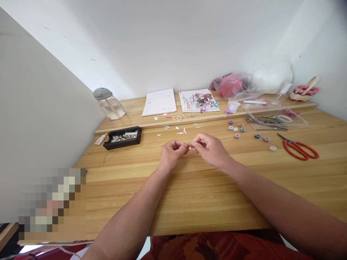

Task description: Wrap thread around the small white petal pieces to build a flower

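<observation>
Over the middle of the wooden table (206,202), my left hand (172,154) and my right hand (210,148) meet with their fingertips pinched. Between them is a small, thin, pale looped piece (189,147), perhaps wire or thread; its exact kind is too small to make out. Both hands are closed on it. Just beyond the fingers lie small white petal-shaped pieces (181,133) and a green-edged leaf shape (167,128). A pale wire-like outline of petals (177,118) rests farther back.
At left are a black tray (108,146) of beads, a small tube (101,139) and a bottle (110,104). Papers (159,103) and colourful flower shapes (204,102) lie at the back. To the right are several thread bobbins (257,136), red-handled scissors (299,148) and a clear plastic box (298,119).
</observation>
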A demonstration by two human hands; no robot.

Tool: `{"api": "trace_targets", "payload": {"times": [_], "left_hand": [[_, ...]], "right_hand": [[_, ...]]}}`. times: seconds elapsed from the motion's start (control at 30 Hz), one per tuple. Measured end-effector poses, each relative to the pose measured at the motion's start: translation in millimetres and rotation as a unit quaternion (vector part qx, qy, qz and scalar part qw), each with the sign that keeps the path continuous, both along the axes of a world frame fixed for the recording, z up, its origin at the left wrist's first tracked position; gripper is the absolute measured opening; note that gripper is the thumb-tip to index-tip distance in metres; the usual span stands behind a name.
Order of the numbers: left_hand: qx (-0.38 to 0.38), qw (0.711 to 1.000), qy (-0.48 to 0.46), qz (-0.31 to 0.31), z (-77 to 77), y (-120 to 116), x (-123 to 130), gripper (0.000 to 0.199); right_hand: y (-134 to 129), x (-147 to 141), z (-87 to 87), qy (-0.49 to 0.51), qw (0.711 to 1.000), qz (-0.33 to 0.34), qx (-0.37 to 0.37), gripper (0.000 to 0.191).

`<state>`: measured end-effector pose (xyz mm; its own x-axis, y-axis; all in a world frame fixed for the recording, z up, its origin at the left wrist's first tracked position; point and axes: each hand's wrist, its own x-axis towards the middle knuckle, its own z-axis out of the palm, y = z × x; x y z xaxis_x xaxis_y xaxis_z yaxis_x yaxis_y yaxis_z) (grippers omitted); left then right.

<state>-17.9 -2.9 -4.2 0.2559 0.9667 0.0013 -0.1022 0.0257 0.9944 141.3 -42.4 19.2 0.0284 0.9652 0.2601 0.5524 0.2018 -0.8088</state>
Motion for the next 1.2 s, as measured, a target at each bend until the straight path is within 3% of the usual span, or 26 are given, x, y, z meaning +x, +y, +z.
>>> {"api": "trace_targets", "payload": {"times": [0.17, 0.33, 0.8, 1.0, 1.1, 1.2], "left_hand": [[-0.003, 0.999, -0.025, 0.034, -1.8, 5, -4, 0.029], [0.011, 0.998, -0.021, 0.060, -2.5, 5, -5, 0.029], [0.018, 1.000, 0.009, 0.011, 2.0, -1, 0, 0.025], [-0.006, 1.000, 0.003, -0.009, -0.9, 1, -1, 0.026], [-0.018, 1.000, -0.019, 0.000, 0.5, 2, -3, 0.028], [-0.035, 0.997, -0.060, 0.017, 1.5, 4, -6, 0.028]], "right_hand": [[3, 6, 5.6, 0.118, 0.989, 0.007, -0.086, 0.022], [4, 5, 9.3, 0.172, 0.981, -0.024, -0.088, 0.024], [0, -2, 2.8, 0.066, 0.996, -0.025, -0.055, 0.011], [-1, -1, 0.3, -0.004, 1.000, -0.007, 0.017, 0.010], [-1, -1, 2.0, 0.014, 0.999, 0.002, 0.031, 0.009], [0, 2, 4.4, 0.057, 0.998, -0.018, 0.019, 0.026]]}}
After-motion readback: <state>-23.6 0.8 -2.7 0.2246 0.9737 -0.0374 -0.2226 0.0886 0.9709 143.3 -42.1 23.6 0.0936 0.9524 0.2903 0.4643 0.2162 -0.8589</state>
